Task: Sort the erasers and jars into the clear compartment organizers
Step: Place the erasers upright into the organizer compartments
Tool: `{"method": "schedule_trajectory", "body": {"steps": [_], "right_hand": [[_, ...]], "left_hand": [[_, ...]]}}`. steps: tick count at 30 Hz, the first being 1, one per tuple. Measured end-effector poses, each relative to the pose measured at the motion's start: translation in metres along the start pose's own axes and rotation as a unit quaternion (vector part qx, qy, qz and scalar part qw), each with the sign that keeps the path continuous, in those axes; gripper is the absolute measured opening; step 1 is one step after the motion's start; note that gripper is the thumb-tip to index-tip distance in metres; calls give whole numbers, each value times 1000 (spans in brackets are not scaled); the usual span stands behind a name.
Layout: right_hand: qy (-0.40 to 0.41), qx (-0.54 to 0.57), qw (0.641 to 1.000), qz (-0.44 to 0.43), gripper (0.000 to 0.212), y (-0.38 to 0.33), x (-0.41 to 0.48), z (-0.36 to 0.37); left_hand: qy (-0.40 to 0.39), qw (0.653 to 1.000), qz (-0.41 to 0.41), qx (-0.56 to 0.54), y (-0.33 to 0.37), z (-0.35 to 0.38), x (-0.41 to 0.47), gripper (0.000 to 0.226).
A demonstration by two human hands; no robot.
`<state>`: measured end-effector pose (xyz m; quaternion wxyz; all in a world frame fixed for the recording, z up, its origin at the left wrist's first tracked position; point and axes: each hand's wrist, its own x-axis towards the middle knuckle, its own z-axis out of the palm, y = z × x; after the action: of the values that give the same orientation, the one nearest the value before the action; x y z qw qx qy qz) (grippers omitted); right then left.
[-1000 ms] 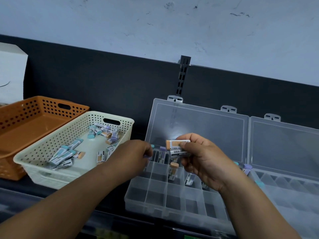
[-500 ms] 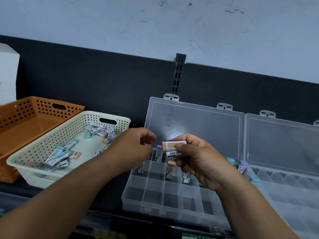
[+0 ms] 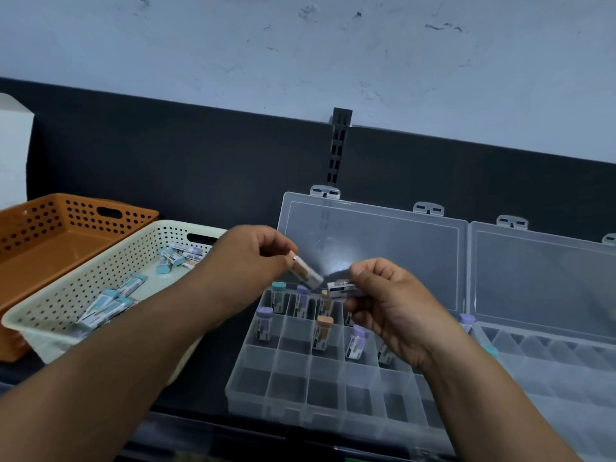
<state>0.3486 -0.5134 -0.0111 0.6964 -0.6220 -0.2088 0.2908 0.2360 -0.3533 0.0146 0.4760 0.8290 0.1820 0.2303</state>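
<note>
My left hand pinches an orange-tipped eraser above the back rows of the clear compartment organizer. My right hand holds another sleeved eraser just to its right. Several erasers stand upright in the organizer's back compartments: a teal one, purple ones and an orange one. The cream basket at left holds several loose erasers. No jars are visible.
A second open clear organizer lies at the right, its lid leaning on the dark back panel. An orange basket sits at far left behind the cream one. A white box stands at the left edge.
My left hand rose from the organizer and took the orange-tipped eraser from my right hand. My right hand keeps holding the other eraser.
</note>
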Motion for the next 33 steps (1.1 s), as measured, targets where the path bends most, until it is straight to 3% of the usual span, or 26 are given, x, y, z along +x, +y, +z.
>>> {"method": "schedule_trajectory", "body": {"steps": [4, 9, 16, 25, 33], "right_hand": [[19, 2, 1000, 3, 12, 0, 1, -8], [9, 5, 1000, 15, 8, 1, 1, -16], [-6, 11, 999, 36, 20, 2, -2, -24], [8, -83, 996, -11, 10, 3, -5, -18], [6, -187, 981, -50, 13, 2, -1, 2]], "left_hand": [[-25, 986, 56, 157, -1, 5, 4, 13], [-91, 959, 77, 257, -16, 31, 7, 16], [-94, 917, 89, 377, -36, 45, 13, 20], [-97, 916, 97, 378, -52, 48, 15, 16], [-59, 940, 91, 323, -49, 22, 13, 35]]}}
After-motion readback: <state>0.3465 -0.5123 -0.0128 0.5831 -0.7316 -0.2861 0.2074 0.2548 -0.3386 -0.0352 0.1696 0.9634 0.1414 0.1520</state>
